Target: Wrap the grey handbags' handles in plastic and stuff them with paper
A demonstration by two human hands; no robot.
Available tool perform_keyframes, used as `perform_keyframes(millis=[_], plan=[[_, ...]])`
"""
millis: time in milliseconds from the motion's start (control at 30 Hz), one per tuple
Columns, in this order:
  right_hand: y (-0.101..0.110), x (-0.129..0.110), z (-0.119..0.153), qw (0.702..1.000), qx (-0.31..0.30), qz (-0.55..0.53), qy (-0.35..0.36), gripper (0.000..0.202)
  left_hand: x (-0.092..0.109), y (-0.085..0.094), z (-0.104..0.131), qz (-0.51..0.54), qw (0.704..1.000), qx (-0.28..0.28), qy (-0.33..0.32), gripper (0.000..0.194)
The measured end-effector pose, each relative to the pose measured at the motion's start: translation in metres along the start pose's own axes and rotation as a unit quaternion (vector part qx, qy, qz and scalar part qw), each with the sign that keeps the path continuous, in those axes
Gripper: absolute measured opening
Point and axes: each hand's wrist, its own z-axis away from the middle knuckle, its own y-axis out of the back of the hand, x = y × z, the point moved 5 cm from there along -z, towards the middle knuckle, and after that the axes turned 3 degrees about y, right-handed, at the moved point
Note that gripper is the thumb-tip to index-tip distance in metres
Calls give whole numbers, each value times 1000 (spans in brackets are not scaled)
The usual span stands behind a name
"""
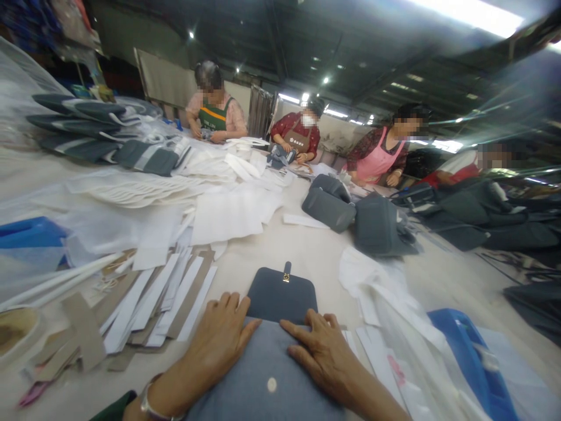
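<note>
A dark navy bag flap (278, 295) lies on the table in front of me, with a short strap and a gold-coloured clasp (286, 276) at its far edge. Grey-blue fabric (263, 359) covers its near part and bears a pale round disc (272, 385). My left hand (225, 327) rests on the fabric's left edge, its thumb pointing inward along the seam beside the flap. Opposite it, my right hand (319, 345) presses the right edge with its index finger stretched along the same seam. Both hands have their fingers apart and grip nothing.
Paper and card strips (169, 298) lie to the left, near a roll of tape (17, 330). White sheets (232, 213) and dark bag pieces (379, 225) lie farther back. A blue tray (471, 362) stands at right. Several co-workers sit across the table.
</note>
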Motion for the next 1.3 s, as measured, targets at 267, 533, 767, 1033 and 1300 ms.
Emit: perform_keyframes(millis=[267, 533, 767, 1033, 1300], plan=[[1, -2, 1, 998, 7, 49, 26, 39, 36, -3, 27, 144, 937, -114, -297, 63], [5, -50, 12, 994, 83, 12, 63, 23, 36, -5, 27, 186, 929, -68, -313, 49], [-7, -63, 15, 980, 106, -160, 47, 20, 35, -11, 29, 173, 931, -43, -318, 48], [-10, -63, 8, 990, 94, -105, -30, 19, 35, -13, 27, 198, 921, -32, -333, 45], [-21, -62, 6, 995, 82, -36, -37, 21, 34, -19, 26, 199, 924, -26, -325, 41]])
